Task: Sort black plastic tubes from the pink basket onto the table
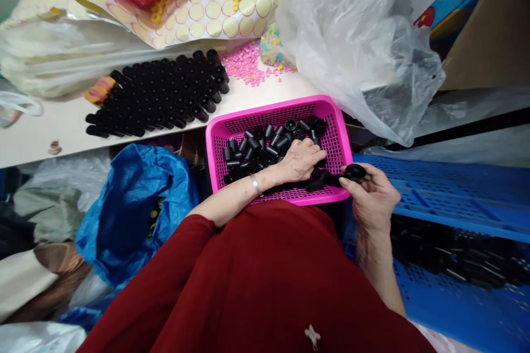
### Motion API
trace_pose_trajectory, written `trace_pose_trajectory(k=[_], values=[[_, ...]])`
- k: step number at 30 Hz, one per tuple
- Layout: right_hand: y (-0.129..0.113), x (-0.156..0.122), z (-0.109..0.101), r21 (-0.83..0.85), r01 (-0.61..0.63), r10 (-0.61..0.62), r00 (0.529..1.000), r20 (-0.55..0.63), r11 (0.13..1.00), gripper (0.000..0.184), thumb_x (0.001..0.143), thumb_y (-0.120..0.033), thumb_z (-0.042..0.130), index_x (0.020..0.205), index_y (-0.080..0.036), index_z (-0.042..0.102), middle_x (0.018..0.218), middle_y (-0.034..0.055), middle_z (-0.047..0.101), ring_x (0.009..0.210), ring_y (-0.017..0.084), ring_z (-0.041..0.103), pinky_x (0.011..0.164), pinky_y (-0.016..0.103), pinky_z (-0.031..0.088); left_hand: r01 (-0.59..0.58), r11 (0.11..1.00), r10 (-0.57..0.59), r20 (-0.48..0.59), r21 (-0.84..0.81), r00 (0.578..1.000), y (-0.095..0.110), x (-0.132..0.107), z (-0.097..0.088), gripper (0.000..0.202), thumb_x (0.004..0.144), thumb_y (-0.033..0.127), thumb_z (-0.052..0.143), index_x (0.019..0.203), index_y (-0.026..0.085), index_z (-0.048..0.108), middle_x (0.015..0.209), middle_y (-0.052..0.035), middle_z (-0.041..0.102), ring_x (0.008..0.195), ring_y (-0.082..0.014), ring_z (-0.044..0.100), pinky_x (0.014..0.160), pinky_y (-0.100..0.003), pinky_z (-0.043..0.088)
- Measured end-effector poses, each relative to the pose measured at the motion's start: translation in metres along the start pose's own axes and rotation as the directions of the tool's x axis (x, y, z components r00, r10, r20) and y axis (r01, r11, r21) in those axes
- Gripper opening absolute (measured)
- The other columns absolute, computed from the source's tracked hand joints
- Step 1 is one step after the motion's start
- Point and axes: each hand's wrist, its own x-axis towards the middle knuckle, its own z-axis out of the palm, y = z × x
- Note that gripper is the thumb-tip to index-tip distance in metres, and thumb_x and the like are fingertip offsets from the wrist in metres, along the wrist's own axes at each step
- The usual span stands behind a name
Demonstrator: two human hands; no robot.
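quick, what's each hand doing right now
Left hand: in the pink basket, grip can't be told.
Right hand: closed, holding a round black piece.

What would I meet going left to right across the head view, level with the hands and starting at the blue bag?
Blue bag → pink basket with the left hand among small black pieces → right hand holding a round black piece → blue crate.
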Motion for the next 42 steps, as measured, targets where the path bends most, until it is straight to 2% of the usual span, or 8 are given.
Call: trace_pose_trajectory(k=[5,7,10,13,18,24,37,42], values=[[0.002,-0.001,0.004,-0.004,-0.026,0.026,0.999,0.029,1.0,0.047,0.057,-0.031,0.095,0.098,-0.022,0.074,0.089,-0.0007,0.076,0.078,0.015,0.072,0.081,0.035,0.062,0.087,0.962,-0.102,-0.047,-0.257,0.994,-0.01,-0.009,0.006,0.043,0.083,0.004,0.045,0.119,0.016,0.065,0.115,-0.0118,0.062,0.106,-0.0241,0.053,0.091,-0.038,0.044],[0.0,-0.001,0.007,-0.021,-0.025,0.025,0.999,0.039,0.999,0.046,0.059,-0.032,0.094,0.099,-0.022,0.074,0.089,-0.0002,0.077,0.078,0.016,0.072,0.081,0.036,0.063,0.13,0.854,-0.193,-0.074,-0.504,0.978,-0.016,-0.007,0.011,0.035,0.079,0.004,0.051,0.11,0.014,0.064,0.108,-0.0094,0.063,0.1,-0.0204,0.055,0.09,-0.035,0.046],[-0.002,-0.004,0.011,-0.056,-0.007,0.011,0.997,0.079,0.998,0.044,0.062,-0.033,0.092,0.101,-0.023,0.074,0.09,0.0004,0.077,0.079,0.017,0.073,0.082,0.038,0.063,0.154,0.422,-0.334,0.004,-0.893,0.942,-0.02,-0.005,0.012,0.027,0.078,0.011,0.062,0.104,0.015,0.062,0.088,-0.0013,0.061,0.078,-0.0127,0.054,0.073,-0.027,0.047],[-0.002,-0.008,0.016,-0.089,0.033,-0.021,0.99,0.136,0.995,0.041,0.066,-0.035,0.089,0.103,-0.023,0.074,0.09,0.0007,0.077,0.08,0.018,0.073,0.081,0.038,0.063,0.133,-0.013,-0.332,0.129,-0.991,0.934,-0.017,-0.009,0.004,0.025,0.075,0.017,0.068,0.099,0.014,0.064,0.076,0.0025,0.058,0.062,-0.0074,0.05,0.059,-0.021,0.04],[-0.005,-0.009,0.023,-0.25,0.219,-0.175,0.966,0.189,0.943,0.038,0.076,-0.039,0.082,0.11,-0.024,0.075,0.103,0.004,0.076,0.092,0.021,0.072,0.088,0.042,0.061,0.155,-0.33,-0.258,0.247,-0.931,0.934,-0.011,-0.016,-0.006,0.028,0.061,0.017,0.081,0.086,0.013,0.068,0.071,0.0016,0.064,0.055,-0.0047,0.052,0.054,-0.02,0.039],[-0.025,-0.002,0.023,-0.383,0.447,-0.345,0.887,0.307,0.808,0.032,0.084,-0.03,0.077,0.116,-0.027,0.075,0.103,0.0046,0.073,0.09,0.021,0.07,0.082,0.039,0.06,0.14,-0.312,-0.227,0.216,-0.94,0.95,-0.011,-0.016,-0.003,0.029,0.057,0.015,0.083,0.082,0.011,0.068,0.062,0.0033,0.062,0.05,-0.0047,0.052,0.049,-0.018,0.035],[-0.023,0.001,0.02,-0.421,0.445,-0.309,0.883,0.353,0.791,0.033,0.084,-0.034,0.077,0.116,-0.029,0.076,0.103,0.0051,0.074,0.092,0.023,0.071,0.085,0.044,0.062,0.201,-0.243,-0.281,0.267,-0.949,0.922,-0.01,-0.018,-0.014,0.018,0.056,0.008,0.069,0.073,0.013,0.072,0.054,0.0051,0.059,0.045,-0.0038,0.047,0.046,-0.017,0.034],[-0.021,0.002,0.017,-0.418,0.518,-0.349,0.839,0.417,0.746,0.034,0.086,-0.032,0.075,0.12,-0.028,0.075,0.104,0.0059,0.074,0.094,0.025,0.071,0.086,0.044,0.061,0.214,-0.194,-0.303,0.266,-0.957,0.915,-0.01,-0.017,-0.014,0.016,0.059,0.008,0.067,0.074,0.011,0.072,0.053,0.0045,0.057,0.044,-0.0048,0.047,0.045,-0.018,0.032]])
